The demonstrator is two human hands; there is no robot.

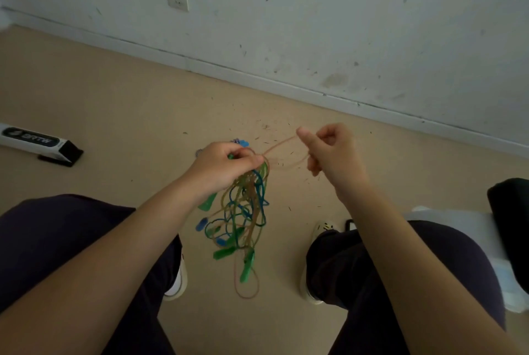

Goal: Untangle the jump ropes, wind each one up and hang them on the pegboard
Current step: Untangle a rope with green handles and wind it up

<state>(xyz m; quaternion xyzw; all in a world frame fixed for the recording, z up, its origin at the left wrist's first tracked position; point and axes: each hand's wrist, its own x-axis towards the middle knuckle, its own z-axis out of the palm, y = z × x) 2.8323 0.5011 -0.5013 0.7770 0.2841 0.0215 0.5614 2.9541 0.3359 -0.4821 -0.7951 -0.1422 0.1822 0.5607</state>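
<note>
Left hand [226, 167] grips the top of the tangle [243, 211], which hangs between the knees above the floor [114, 114]. Right hand [332, 151] pinches an orange loop [286, 151] pulled sideways from it.

Your left hand [226, 164] holds the tangle of jump ropes [243, 217] hanging between your knees, your right hand [329, 151] beside it pinching one strand [282, 144].

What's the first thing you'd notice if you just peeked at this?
The tangle of ropes, green, blue and orange, dangling mid-picture above the floor. The left hand grips its top, and the right hand pulls an orange loop out sideways. A white box lies on the floor at the far left.
</note>
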